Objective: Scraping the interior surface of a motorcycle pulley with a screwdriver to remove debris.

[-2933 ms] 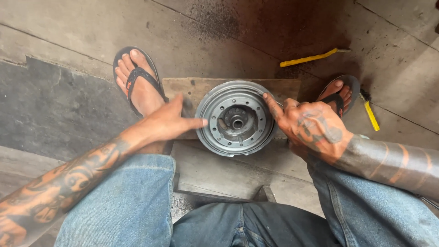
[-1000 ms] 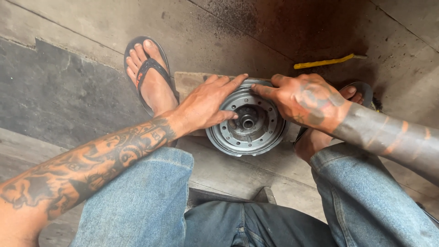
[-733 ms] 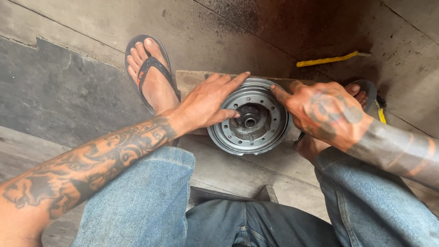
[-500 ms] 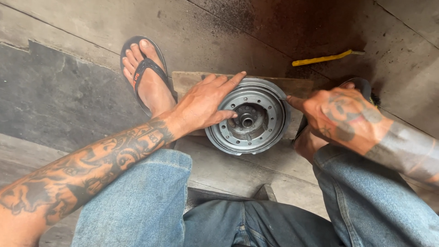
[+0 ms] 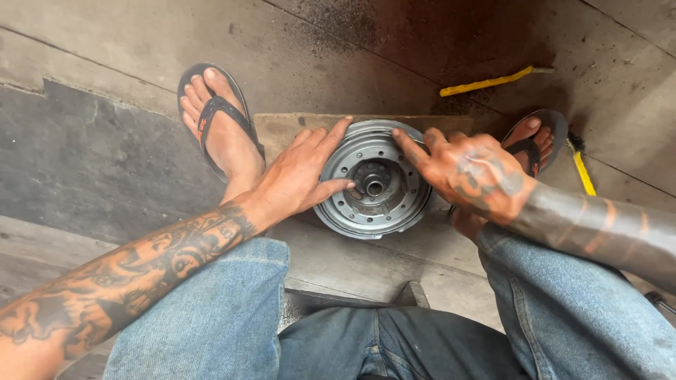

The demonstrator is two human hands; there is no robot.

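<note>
A round grey metal hub with a ring of small holes and a dark centre bore [image 5: 373, 184] lies flat on a worn wooden board [image 5: 282, 127] on the concrete floor [image 5: 105, 162], between the person's 2 feet. The left hand [image 5: 299, 176] rests flat on the hub at its 9 o'clock side, fingers [image 5: 331, 135] spread apart and laid over the rim, thumb pointing toward the centre bore; it grips nothing. The right hand [image 5: 472, 176] sits on the hub at 3 o'clock, its fingers loosely apart, the forefinger stretched along the rim toward 12 o'clock. A foot in a black flip-flop sandal [image 5: 215, 119] stands at 10 o'clock of the hub, just beside the board. A second sandalled foot [image 5: 535, 137] stands at 2 o'clock. A thin yellow stick [image 5: 486, 82] lies on the floor at 1 o'clock, well apart from the hub.
</note>
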